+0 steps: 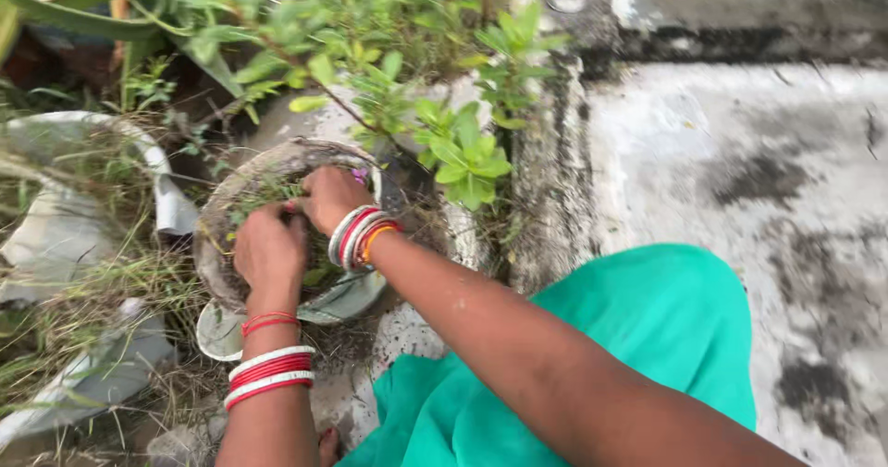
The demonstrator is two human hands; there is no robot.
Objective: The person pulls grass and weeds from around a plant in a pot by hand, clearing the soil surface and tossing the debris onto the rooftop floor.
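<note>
A round, weathered plant pot (pixel 225 204) sits low in front of me, filled with soil and small green weeds. Both my hands are inside it, close together. My left hand (pixel 270 245) is curled over the weeds, fingers closed and pointing away from me. My right hand (pixel 331 195) is bent at the wrist with its fingers pinched in the greenery near the pot's far rim. What lies between the fingers is hidden. Red and white bangles (pixel 270 371) ring both wrists.
A leafy green shrub (pixel 460 148) leans over the pot from behind. Broken pale pot shards (pixel 65 245) and dry grass lie at the left. A stained concrete slab (pixel 740 171) spreads to the right. Green cloth (pixel 647 328) covers my lap.
</note>
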